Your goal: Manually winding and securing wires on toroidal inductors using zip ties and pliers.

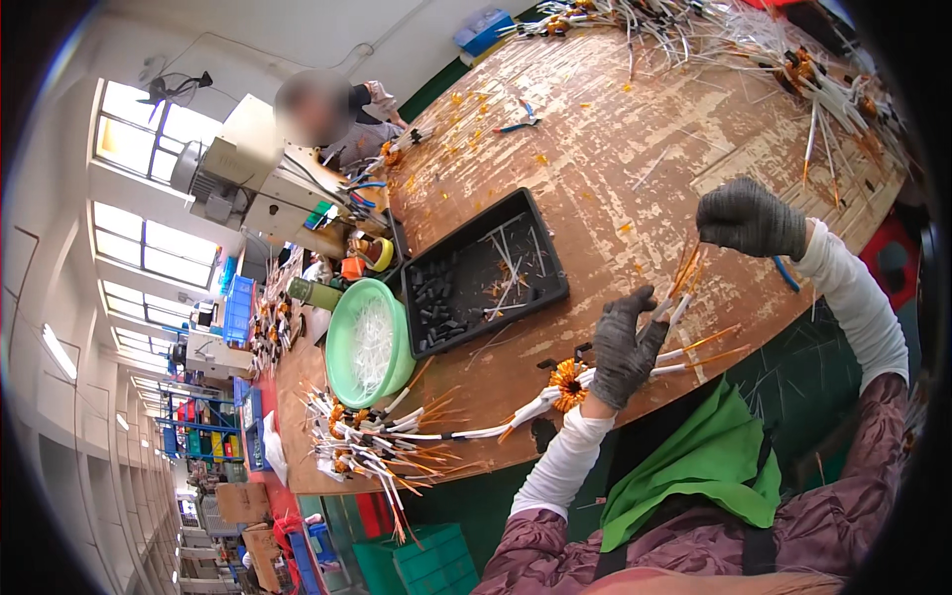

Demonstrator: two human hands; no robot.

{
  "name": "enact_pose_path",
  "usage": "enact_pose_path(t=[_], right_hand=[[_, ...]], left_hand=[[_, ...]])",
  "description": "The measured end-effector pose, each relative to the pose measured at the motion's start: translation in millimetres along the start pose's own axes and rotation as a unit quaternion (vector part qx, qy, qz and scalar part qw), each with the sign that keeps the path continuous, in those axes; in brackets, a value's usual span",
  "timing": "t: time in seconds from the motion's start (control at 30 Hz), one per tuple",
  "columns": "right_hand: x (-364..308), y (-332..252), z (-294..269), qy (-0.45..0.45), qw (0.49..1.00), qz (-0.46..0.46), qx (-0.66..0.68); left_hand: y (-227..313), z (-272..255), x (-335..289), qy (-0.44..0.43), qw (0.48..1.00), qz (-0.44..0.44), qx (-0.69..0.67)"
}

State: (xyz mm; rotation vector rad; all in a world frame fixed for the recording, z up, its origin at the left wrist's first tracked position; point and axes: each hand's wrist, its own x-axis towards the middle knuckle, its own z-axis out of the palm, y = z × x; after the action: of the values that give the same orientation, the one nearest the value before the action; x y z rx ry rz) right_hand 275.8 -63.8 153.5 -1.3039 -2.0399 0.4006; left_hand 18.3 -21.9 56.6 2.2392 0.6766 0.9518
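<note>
My left hand (629, 347), in a dark grey glove, is closed around white-sleeved wire leads near the table's front edge. Bare copper wire ends (686, 266) stick up out of its grip. My right hand (751, 220), gloved alike, is above and to the right, its fingers pinched at the tips of those copper ends. Just left of my left wrist lies a ring-shaped coil (568, 385) wound with orange copper wire. More white-sleeved leads (694, 362) with copper ends stretch to the right beneath my left hand.
A black tray (543, 223) holds black tube pieces and white sleeves. Beside it stands a green bowl (402, 342) of white sleeves. Finished-looking coil bundles (347, 436) lie at the left; more (803, 74) are piled far right. Pliers (521, 123) lie farther back. Another person (362, 139) sits across by a machine.
</note>
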Motion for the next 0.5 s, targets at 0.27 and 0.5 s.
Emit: enact_pose_path(t=[0.27,0.5], right_hand=[[-9,1,5,0.033,0.999,-0.014,0.015],[-19,4,9,0.066,0.998,-0.006,0.017]], left_hand=[[25,34,39,-0.053,0.969,-0.081,-0.228],[38,47,48,-0.038,0.972,-0.041,-0.229]])
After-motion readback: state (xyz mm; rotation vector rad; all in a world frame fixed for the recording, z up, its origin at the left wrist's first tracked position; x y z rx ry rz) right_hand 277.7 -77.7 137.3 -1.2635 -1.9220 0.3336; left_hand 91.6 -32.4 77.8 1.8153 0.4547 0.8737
